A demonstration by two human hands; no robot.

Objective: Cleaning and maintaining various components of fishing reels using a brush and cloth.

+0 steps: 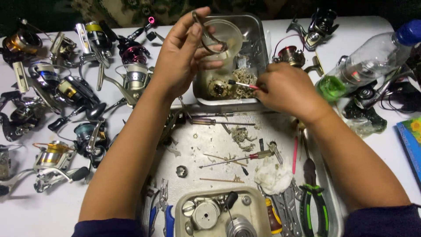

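While a wire bail (pixel 209 37) is pinched by the left hand (pixel 182 57), a small brush (pixel 242 84) is pinched by the right hand (pixel 287 90) over the steel tub (pixel 258 39) of gunk-coated parts (pixel 232 83).

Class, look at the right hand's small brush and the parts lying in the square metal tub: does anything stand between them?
Nothing visible does. The right hand holds the small brush with its tip already over the parts in the metal tub. The left hand holds a wire part higher up, beside that path.

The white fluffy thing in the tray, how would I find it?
Look in the long metal tray under the arms. The crumpled white wad lies right of middle, beside the green-handled pliers. It alone is soft and white among hard tools.
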